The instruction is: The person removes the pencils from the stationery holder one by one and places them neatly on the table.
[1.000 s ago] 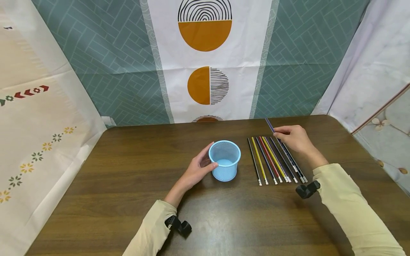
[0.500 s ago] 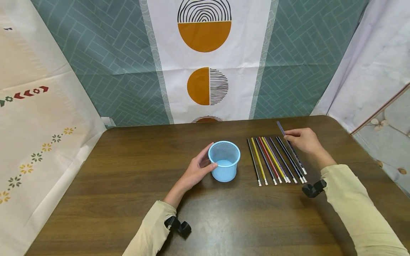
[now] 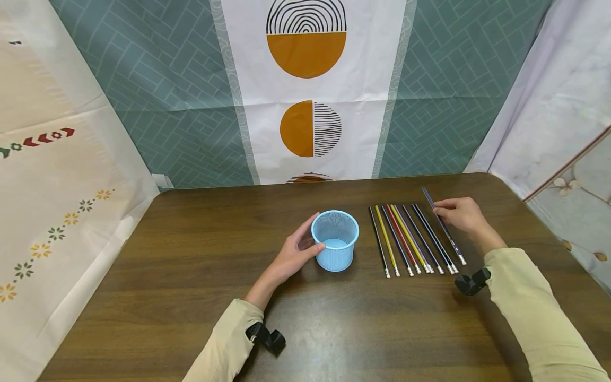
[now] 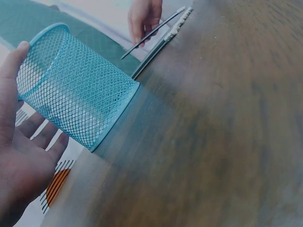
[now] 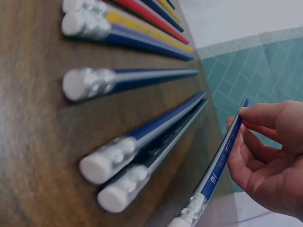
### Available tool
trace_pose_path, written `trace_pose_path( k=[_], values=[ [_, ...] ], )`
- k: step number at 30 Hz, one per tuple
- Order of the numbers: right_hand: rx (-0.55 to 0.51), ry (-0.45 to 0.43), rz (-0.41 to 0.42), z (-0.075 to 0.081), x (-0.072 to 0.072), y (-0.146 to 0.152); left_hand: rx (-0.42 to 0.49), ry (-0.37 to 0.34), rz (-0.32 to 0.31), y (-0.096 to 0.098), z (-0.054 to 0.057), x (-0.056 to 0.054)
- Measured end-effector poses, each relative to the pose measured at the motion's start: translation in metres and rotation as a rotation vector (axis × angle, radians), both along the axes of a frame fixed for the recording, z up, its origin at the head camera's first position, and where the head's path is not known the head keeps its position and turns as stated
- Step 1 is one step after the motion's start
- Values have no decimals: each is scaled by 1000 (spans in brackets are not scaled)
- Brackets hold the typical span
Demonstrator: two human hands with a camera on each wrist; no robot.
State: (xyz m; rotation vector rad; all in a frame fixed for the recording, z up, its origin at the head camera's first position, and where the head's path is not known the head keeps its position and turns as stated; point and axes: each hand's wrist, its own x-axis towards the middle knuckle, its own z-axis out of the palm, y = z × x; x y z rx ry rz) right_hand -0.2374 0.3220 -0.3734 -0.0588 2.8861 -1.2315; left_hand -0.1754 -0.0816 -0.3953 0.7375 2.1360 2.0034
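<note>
A light blue mesh pencil cup stands upright on the table. My left hand holds it from the left, thumb at the near rim and the other fingers around its far side; in the left wrist view the mesh cup shows between thumb and spread fingers. With my right hand I pinch a dark blue pencil between thumb and fingers. That pencil has an eraser end pointing toward me, and it slants just right of a row of pencils.
The row holds several black, yellow, blue and red pencils, erasers toward me, lying on the brown wooden table right of the cup. Patterned cloths hang behind the far table edge and at both sides.
My right hand has carried the blue pencil rightward and toward me, from over the row's right end to beside it. My left hand and the cup have stayed in place.
</note>
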Motion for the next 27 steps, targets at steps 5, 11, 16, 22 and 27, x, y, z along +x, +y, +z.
trace_pose_path(
  k=[5,11,16,22,27],
  values=[
    [0,-22,6,-8,0,4,-13,-3,1,0,14,8],
    [-11,-35,19,-16,0,7,-21,-7,3,1,15,8],
    [-9,-52,1,-17,2,8,-14,-11,0,2,11,6],
    [33,-81,-20,-20,4,7,-3,0,14,1,-10,-5],
    [68,-84,-18,-20,6,4,9,7,23,1,-16,-7]
  ],
)
